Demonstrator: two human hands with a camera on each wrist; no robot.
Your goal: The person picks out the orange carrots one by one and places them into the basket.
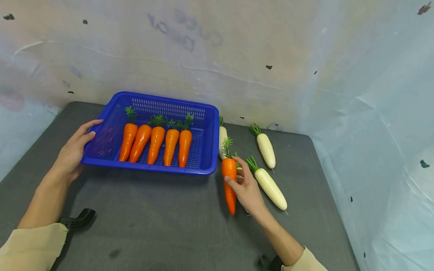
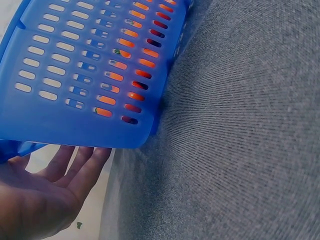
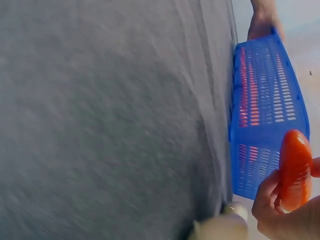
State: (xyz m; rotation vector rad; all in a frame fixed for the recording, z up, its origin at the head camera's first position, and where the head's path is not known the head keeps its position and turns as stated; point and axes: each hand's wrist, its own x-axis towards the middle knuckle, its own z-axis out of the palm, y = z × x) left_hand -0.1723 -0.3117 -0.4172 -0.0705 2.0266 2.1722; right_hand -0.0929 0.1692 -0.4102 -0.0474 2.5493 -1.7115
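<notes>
My left hand (image 1: 70, 152) grips the left end of a blue plastic basket (image 1: 149, 161), thumb over the rim. In the left wrist view, its fingers (image 2: 89, 170) reach behind the slotted basket wall (image 2: 75, 120). Several orange carrots (image 1: 156, 145) with green tops lie side by side in the basket, tips toward me. Just outside the basket's right end, my right hand (image 1: 249, 190) pinches another carrot (image 1: 229, 169) between thumb and fingers, its leafy top pointing away from me. The right wrist view shows this carrot (image 3: 295, 170) above the table surface, overlapping the basket's near end.
On the grey table (image 1: 152, 226), white radishes lie right of the basket: one (image 1: 266, 150) toward the back, one (image 1: 271, 188) beside my right hand, and one (image 1: 222, 141) partly hidden by the basket and carrot. Plastic sheeting (image 1: 237, 45) hangs behind the table and along its right side.
</notes>
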